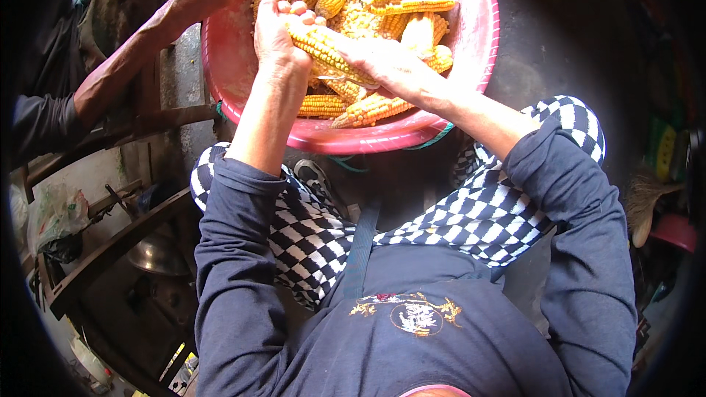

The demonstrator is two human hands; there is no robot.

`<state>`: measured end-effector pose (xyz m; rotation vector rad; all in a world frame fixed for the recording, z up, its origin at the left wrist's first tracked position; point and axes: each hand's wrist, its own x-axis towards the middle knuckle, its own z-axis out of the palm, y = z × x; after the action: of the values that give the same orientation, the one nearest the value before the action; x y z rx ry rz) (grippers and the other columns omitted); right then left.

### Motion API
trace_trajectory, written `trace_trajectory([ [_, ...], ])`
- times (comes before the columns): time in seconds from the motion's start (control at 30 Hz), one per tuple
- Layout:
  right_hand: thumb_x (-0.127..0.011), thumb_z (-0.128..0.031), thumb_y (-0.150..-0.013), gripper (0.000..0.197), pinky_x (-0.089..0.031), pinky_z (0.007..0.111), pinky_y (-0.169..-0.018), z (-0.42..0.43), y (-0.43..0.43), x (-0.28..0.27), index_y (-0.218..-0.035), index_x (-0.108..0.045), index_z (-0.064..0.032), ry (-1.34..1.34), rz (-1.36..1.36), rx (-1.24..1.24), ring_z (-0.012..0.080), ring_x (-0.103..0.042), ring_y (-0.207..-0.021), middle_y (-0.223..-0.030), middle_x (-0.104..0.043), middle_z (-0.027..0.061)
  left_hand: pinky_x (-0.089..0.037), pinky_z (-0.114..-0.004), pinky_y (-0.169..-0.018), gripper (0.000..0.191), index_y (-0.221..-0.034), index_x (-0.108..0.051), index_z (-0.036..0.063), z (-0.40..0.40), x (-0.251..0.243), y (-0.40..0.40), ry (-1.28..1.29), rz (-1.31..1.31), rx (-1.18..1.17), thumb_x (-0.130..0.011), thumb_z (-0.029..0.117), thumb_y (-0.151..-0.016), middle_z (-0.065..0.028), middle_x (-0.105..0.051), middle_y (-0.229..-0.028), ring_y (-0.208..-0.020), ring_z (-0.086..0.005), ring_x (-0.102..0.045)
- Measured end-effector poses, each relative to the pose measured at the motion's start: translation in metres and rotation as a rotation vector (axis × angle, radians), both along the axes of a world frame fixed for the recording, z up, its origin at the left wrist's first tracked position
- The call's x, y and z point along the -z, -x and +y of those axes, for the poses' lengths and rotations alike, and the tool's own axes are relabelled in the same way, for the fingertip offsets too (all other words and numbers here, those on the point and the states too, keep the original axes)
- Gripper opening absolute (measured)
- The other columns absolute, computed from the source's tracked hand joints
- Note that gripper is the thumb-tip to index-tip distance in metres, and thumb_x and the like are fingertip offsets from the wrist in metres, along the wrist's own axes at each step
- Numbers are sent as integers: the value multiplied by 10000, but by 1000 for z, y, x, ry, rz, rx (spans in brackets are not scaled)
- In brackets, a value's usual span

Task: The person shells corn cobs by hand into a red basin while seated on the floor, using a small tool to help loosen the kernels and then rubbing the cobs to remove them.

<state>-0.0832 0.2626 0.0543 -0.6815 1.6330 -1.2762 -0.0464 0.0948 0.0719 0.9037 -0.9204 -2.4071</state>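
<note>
Between my hands, over a pink plastic basin (358, 143), lies an ear of yellow corn (325, 51), tilted down to the right. My left hand (278, 33) is closed round its upper end, the thumb pointing up. My right hand (386, 60) grips the lower end; glare washes out part of its fingers. Beneath, the basin holds several husked ears of corn (408, 0) and some loose kernels. A strip of pale husk or silk hangs under the held ear.
Another person's arm (143, 38) reaches in from the left to the basin's upper left rim. Wooden frames (121, 237), a metal bowl (159, 255) and a plastic bag (58, 215) are at the left. A straw brush (645, 198) and a red basin (675, 231) stand at the far right.
</note>
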Motion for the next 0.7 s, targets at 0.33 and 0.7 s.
trace_trajectory([
  [0.33,-404,-389,-894,316,-274,157,-400,13,-17,1,-1036,-505,-124,101,-450,169,35,-353,-473,-674,-474,-40,-398,-344,-584,322,-649,-373,141,7,0,-3,24,2,82,-460,345,-883,-20,-396,-592,-521,-162,-397],
  [0.7,-406,-420,-877,351,-231,190,-338,8,-5,29,-818,-541,-102,152,-1057,116,59,-363,-382,-614,-517,13,-374,-331,-569,332,-658,-374,125,6,-7,1,108,97,120,-426,346,-900,-28,-387,-586,-502,-151,-378],
])
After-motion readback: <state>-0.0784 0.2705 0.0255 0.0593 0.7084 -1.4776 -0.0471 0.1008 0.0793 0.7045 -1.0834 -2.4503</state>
